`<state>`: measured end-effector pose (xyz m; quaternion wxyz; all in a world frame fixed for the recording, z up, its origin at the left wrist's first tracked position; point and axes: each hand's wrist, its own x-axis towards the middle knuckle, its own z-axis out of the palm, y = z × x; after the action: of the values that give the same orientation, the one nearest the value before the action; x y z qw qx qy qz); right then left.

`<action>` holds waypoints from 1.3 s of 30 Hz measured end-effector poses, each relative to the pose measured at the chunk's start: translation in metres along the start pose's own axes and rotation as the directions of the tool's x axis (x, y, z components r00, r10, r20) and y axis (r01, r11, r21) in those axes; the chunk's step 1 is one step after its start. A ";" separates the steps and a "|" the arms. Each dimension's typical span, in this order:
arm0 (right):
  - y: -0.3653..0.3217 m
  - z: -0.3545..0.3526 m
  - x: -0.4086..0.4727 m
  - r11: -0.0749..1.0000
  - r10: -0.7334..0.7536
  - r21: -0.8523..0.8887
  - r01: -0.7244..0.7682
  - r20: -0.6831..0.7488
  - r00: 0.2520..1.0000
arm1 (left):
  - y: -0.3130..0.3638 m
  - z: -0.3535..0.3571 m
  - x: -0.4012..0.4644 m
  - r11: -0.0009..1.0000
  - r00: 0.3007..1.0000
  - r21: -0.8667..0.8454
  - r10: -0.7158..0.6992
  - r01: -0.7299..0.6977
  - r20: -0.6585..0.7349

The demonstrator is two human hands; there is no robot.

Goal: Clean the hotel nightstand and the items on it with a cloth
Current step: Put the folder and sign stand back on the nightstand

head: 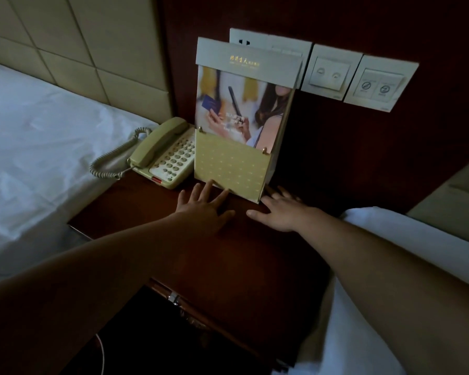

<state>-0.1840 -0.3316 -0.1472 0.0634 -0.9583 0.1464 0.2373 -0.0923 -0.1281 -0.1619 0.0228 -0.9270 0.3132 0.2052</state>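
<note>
A dark wooden nightstand (136, 215) stands between two beds. On it, at the back, stands a tall card display stand (233, 163) with a printed picture and a gold-patterned lower pocket. A beige corded telephone (163, 155) lies to its left. My left hand (203, 204) lies flat on the nightstand top, fingers straight, fingertips touching the stand's lower front edge. My right hand (279, 212) lies flat at the stand's lower right corner, its fingers beside the base. No cloth is in view.
A white-sheeted bed (38, 147) lies on the left with a padded headboard (73, 41). White bedding (390, 228) lies on the right. Wall switch and socket plates (352, 77) sit behind the stand. An open dark compartment (152, 328) is under the nightstand top.
</note>
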 end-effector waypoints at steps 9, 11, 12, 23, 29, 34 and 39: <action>0.002 -0.001 -0.002 0.997 0.000 0.072 0.003 -0.039 0.999 | 0.021 0.005 -0.012 0.999 0.999 -0.022 0.029 -0.028 0.040; 0.002 0.004 -0.013 0.991 0.025 0.136 -0.016 -0.063 0.998 | 0.025 0.001 -0.022 0.999 0.998 -0.019 0.044 -0.043 0.037; 0.002 0.006 -0.023 0.989 0.030 0.147 -0.021 -0.063 0.998 | 0.028 0.000 -0.028 0.998 0.998 -0.018 0.054 -0.054 0.029; 0.038 0.027 -0.220 0.987 0.088 0.144 -0.072 -0.110 0.990 | 0.110 -0.016 -0.163 0.987 0.989 0.059 0.150 -0.150 -0.007; 0.074 0.066 -0.341 0.978 0.167 0.140 -0.158 -0.057 0.984 | 0.176 0.009 -0.255 0.988 0.988 0.038 0.149 -0.150 0.034; 0.105 0.106 -0.416 0.942 0.269 0.219 -0.254 -0.039 0.962 | 0.227 0.037 -0.310 0.977 0.977 0.036 0.208 -0.210 0.056; 0.123 0.143 -0.456 0.922 0.296 0.281 -0.266 -0.071 0.953 | 0.263 0.065 -0.336 0.968 0.964 0.043 0.239 -0.246 0.112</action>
<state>-0.6700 -0.3071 -0.0637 0.1493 -0.9217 0.3164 0.1677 -0.5131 -0.1357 -0.0661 0.0406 -0.8684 0.4284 0.2464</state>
